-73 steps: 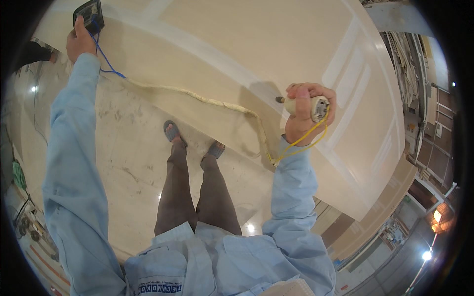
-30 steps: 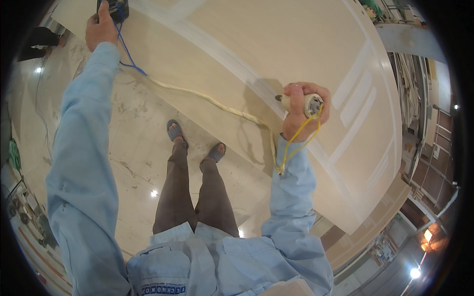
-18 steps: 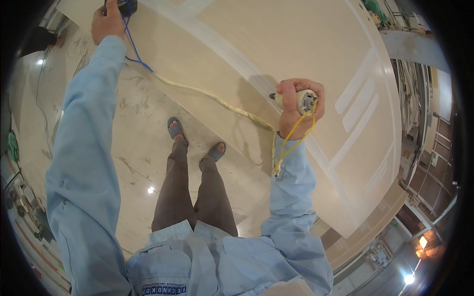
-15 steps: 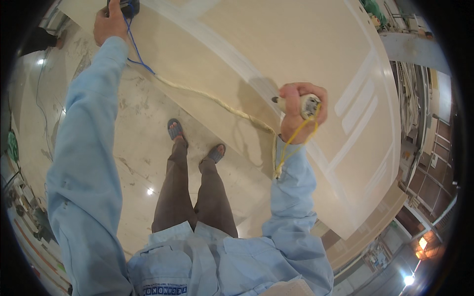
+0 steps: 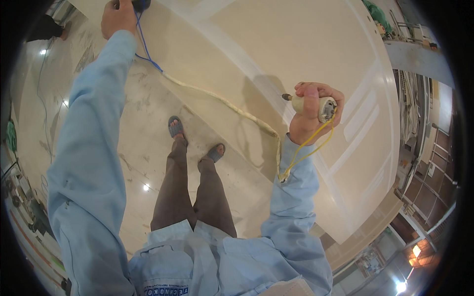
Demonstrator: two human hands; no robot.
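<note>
My right hand (image 5: pixel 312 118) is wrapped round a small cylindrical electric motor (image 5: pixel 326 109) with a cream body and a dark metal tip pointing left. Yellow wires (image 5: pixel 310 154) run from its end to a cream wrapped cord (image 5: pixel 217 96) by my right sleeve. That cord leads across to blue wires (image 5: pixel 143 44) at the upper left. There my left hand (image 5: pixel 117 22) grips a black object (image 5: pixel 142 5), partly cut off by the picture's top edge, so its kind is unclear. Both hands are over a large beige board (image 5: pixel 301 44) with pale stripes.
The board's near edge runs diagonally between my feet and my right arm. Below lies a pale, stained floor (image 5: pixel 143 153). A person's foot and dark trouser leg (image 5: pixel 47 29) show at the far left. Stacked strips and racks (image 5: pixel 410 108) line the right side, with a bright lamp (image 5: pixel 401 285) lower down.
My right hand has moved to the right with the motor, and the yellow wires have spread into a wider loop. My left hand has shifted slightly up and right with the black object.
</note>
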